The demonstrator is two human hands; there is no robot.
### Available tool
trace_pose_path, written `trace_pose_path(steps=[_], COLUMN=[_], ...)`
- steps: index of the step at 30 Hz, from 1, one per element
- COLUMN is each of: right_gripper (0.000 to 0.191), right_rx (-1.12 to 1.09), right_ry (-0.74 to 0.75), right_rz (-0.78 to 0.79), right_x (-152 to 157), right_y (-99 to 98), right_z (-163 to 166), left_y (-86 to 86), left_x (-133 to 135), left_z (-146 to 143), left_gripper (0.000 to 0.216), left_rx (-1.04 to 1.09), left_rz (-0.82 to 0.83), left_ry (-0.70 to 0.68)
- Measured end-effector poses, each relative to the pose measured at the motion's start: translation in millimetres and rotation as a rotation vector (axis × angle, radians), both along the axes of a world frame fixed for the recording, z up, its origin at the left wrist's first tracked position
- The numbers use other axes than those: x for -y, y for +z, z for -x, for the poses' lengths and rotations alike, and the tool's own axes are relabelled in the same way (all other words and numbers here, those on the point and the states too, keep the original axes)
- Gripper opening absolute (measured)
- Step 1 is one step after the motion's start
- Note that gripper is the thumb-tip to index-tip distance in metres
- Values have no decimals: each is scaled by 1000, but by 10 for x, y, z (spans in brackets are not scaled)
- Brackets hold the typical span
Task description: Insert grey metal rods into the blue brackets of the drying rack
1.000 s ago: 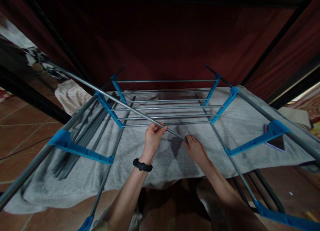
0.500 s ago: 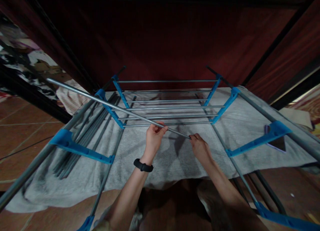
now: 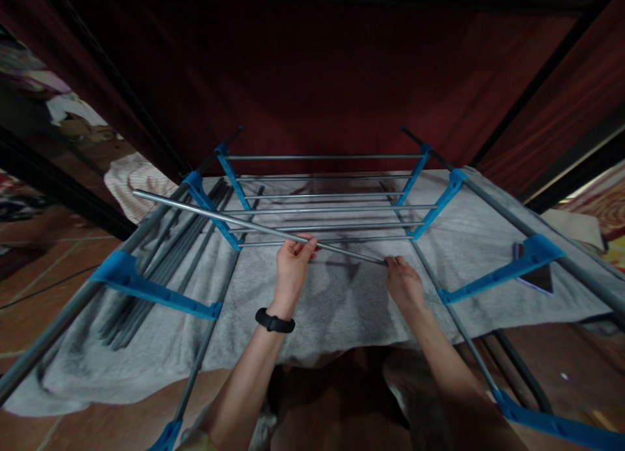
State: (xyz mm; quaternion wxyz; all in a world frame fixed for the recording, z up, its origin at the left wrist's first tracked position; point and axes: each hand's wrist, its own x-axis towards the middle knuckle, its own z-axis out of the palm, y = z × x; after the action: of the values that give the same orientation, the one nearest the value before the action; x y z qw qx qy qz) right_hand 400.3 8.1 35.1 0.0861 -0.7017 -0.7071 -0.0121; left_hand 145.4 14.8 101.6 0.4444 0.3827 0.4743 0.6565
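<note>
From where I stand, with twelve o'clock straight ahead of the person, the loose metal rod (image 3: 215, 214) slants over the middle of the rack, its free end toward ten o'clock. The left grip (image 3: 294, 256) pinches it along its length between thumb and fingers; the right grip (image 3: 403, 280) closes on its end, toward four o'clock.

I'd judge it light, stiff and hard to break, perhaps a thin tube, a little slick with that sheen. Two holds well apart, one at an end, should check the swing of its free end.

Edges to mind: the blue bracket (image 3: 209, 210) near ten o'clock, under the rod's line, though I can't tell whether they touch, and the fixed rods (image 3: 332, 209) at twelve. The easier room lies toward six, over the gray towel (image 3: 336, 308).
</note>
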Motion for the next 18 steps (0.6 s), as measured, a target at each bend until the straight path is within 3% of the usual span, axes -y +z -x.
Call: trace_pose_path(steps=[10, 18], right_gripper=[35, 38], right_rx=[70, 64], right_ry=[-46, -95], right_rz=[-15, -36], right_x=[-14, -63], right_y=[36, 93], right_z=[-43, -205], left_y=[-36, -14], left_x=[14, -16], left_z=[-128, -54], left_gripper=[33, 32], left_rx=[12, 78], left_rz=[28, -25], left_ry=[-45, 60])
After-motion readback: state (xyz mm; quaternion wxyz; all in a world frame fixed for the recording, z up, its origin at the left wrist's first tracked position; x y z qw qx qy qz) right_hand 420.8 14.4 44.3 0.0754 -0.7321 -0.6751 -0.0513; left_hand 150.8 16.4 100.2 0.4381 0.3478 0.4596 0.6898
